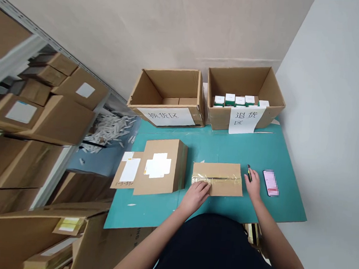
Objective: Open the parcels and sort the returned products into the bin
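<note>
A small cardboard box (221, 188) lies flat in front of me, with clear tape and a dark line along its middle seam. My left hand (195, 197) rests on the box's near left part, fingers laid over the tape and holding nothing. Just past the box's right end, my right hand (253, 186) is closed around a black and yellow utility knife (249, 173), its tip pointing away from me. The knife is apart from the cardboard.
A phone (270, 183) lies right of my right hand. Left stand a larger labelled carton (166, 150) and a flat labelled cardboard piece (116, 178). Behind are two open cartons with paper signs, the left one (168, 77) and the right one (218, 117), which holds several white-green boxes. Shelves (51, 178) hold cartons.
</note>
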`<state>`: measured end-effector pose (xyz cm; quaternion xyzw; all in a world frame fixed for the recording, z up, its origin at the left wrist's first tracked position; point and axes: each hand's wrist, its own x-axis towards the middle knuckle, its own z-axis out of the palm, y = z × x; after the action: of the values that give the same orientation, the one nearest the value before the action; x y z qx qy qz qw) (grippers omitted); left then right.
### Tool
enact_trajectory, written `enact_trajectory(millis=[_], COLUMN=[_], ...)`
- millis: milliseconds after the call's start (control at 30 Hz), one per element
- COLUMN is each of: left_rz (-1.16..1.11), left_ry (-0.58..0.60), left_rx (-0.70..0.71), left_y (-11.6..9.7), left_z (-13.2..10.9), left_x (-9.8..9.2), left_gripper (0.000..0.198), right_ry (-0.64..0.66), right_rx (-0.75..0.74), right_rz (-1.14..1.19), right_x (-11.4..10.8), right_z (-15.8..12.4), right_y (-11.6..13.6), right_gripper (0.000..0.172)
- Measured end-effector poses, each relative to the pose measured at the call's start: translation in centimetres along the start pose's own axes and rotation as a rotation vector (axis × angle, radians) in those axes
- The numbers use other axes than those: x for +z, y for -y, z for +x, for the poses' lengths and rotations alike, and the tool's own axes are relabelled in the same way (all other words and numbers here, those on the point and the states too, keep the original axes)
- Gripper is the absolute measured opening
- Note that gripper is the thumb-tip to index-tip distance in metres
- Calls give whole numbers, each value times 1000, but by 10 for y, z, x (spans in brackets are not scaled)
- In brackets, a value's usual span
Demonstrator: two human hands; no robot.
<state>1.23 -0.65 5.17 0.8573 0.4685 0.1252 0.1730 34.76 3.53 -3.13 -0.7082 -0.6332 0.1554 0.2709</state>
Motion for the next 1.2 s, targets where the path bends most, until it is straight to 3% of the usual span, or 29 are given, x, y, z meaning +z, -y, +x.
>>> enact_trajectory(millis=[167, 267, 467, 700, 933, 1100, 1200], left_rz=[-3, 0, 61, 60, 83, 49, 48], left_ry=[27, 58, 158, 166, 107, 172, 218], left_rx=[-52, -66, -90, -120, -112, -116, -123], left_y=[-2, -3, -10, -9, -2, 1, 0], left_z=[5, 9, 14, 26, 24, 30, 36], left_x=[2, 3, 2, -1, 12, 9, 2], left_gripper=[49, 51, 46, 48, 59, 57, 53], right_ry=[318, 491, 571, 656, 755, 784, 845], right_rx=[-465, -583, -602, -626, -616, -659, -592], right_rz=[-52, -192, -361, -438, -437, -449, -402], right_x=[-31, -33, -24, -31, -38, -43, -48], right_z=[27, 39, 52, 66, 83, 90, 103], right_y=[69, 100, 123, 133, 144, 151, 156], right_gripper=[44, 54, 66, 59, 53, 49, 47])
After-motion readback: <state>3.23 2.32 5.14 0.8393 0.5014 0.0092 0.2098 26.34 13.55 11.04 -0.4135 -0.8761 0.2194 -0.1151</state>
